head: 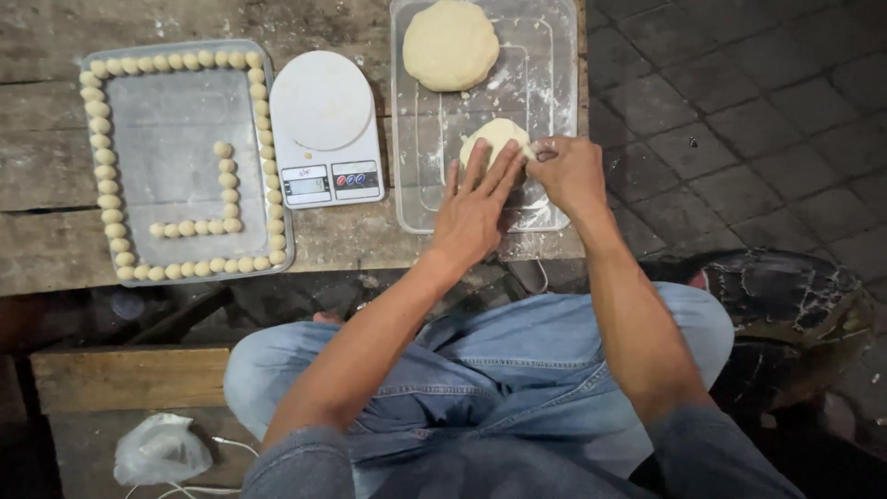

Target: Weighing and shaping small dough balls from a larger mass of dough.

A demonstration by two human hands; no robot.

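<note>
Pale dough lump lies under left fingers, right fingers pinching.

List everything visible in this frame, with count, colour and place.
Large dough round: one, pale cream, far end of clear tray.
Small dough lump: one, cream, under both hands.
Clear tray: one, floured, table right.
Kitchen scale: one, white, table centre.
Metal tray: one, grey, table left.
Dough balls: many, cream, lining metal tray.
Plastic bag: one, white, lower left.
Left hand: flat on lump.
Right hand: fingers pinching lump's edge.
</note>
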